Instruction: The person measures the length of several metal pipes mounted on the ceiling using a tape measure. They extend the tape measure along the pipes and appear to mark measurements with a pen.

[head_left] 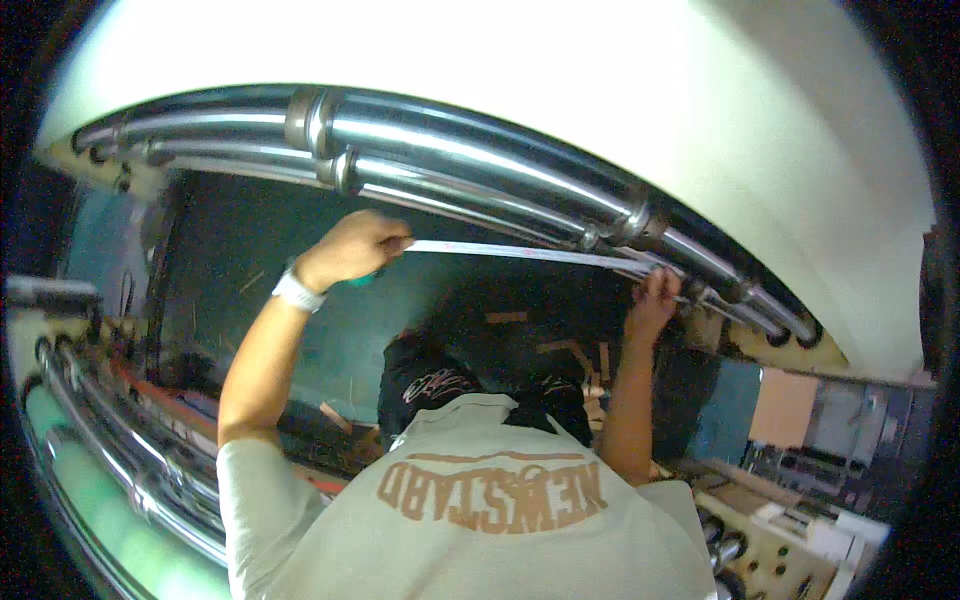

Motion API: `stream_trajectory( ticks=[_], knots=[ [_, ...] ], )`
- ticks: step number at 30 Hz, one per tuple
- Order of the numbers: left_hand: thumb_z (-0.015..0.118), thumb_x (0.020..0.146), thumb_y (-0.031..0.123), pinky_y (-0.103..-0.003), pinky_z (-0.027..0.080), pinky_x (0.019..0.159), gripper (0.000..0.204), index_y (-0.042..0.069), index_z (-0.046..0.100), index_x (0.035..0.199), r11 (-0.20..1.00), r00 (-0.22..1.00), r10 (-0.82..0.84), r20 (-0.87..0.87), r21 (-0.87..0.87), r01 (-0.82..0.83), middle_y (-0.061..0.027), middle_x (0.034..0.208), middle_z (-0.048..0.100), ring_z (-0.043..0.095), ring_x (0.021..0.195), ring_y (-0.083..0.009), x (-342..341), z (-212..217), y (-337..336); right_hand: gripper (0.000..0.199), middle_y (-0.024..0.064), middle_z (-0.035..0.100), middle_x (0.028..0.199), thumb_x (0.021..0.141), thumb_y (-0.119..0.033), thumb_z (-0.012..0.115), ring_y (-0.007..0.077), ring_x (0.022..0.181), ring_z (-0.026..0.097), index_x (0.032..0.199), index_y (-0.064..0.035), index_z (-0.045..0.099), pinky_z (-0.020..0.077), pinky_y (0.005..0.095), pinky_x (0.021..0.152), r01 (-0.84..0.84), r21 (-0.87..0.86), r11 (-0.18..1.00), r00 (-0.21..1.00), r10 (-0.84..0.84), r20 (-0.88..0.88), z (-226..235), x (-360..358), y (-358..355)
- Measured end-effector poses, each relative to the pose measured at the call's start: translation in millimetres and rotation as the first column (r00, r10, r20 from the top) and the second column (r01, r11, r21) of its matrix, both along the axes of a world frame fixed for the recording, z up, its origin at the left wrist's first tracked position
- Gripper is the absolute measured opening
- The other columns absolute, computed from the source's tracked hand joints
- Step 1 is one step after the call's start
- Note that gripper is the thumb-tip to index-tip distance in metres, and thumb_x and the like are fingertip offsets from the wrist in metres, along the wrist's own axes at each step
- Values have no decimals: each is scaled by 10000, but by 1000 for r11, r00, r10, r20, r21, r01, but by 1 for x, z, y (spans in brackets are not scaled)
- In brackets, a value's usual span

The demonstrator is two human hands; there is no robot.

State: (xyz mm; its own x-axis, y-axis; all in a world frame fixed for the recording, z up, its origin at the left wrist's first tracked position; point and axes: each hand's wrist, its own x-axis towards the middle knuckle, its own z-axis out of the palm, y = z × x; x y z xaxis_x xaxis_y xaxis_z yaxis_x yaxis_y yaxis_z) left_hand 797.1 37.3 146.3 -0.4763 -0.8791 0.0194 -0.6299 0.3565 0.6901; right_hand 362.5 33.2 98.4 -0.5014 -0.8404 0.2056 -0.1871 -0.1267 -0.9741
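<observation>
A narrow white tape with faint pinkish marks is stretched taut between my hands, just on my side of the lower metal roller. My left hand, slightly blurred, pinches its left end. Something small and green shows beneath that hand; its kind I cannot make out. At the right end, my right hand has its fingers closed on the tape close to the roller shafts. My left wrist wears a white watch.
A thicker shiny roller with collars runs above, under a large white curved surface. More rollers and a green cylinder lie at the lower left. A tan panel and machine parts stand at right. Scraps lie on the dark floor.
</observation>
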Motion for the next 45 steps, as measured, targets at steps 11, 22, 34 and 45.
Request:
stream_trajectory(
  ticks=[11,22,34,45],
  knots=[
    [508,822,190,-319,397,517,216,-2,555,734,992,999,-30,34,123,25,-93,563,525,522,536,-179,44,56,-40,81,-50,462,684,786,-118,591,52,557,385,824,-108,519,295,195,455,148,-240,959,989,-149,16,-9,45,-48],
    [508,830,145,-281,385,521,200,-17,529,715,959,999,-3,-34,283,13,-66,571,497,477,545,-143,41,53,-52,107,-18,495,811,791,-134,587,103,752,453,800,-118,482,383,296,598,198,-209,958,974,-168,151,12,66,-37],
    [472,853,276,-320,416,580,275,39,539,730,975,971,-150,184,188,115,-68,595,532,522,575,-183,50,53,-87,108,-4,516,744,789,-79,585,118,686,479,749,-97,486,413,277,615,223,-240,945,939,-143,313,17,71,-42],
    [501,824,355,-380,447,629,289,79,584,822,892,972,-197,127,-387,231,-82,674,575,558,636,-236,67,37,-95,66,-1,519,759,811,-45,539,109,679,454,764,-72,502,386,257,630,266,-219,939,953,-221,209,26,86,-38]
  ],
)
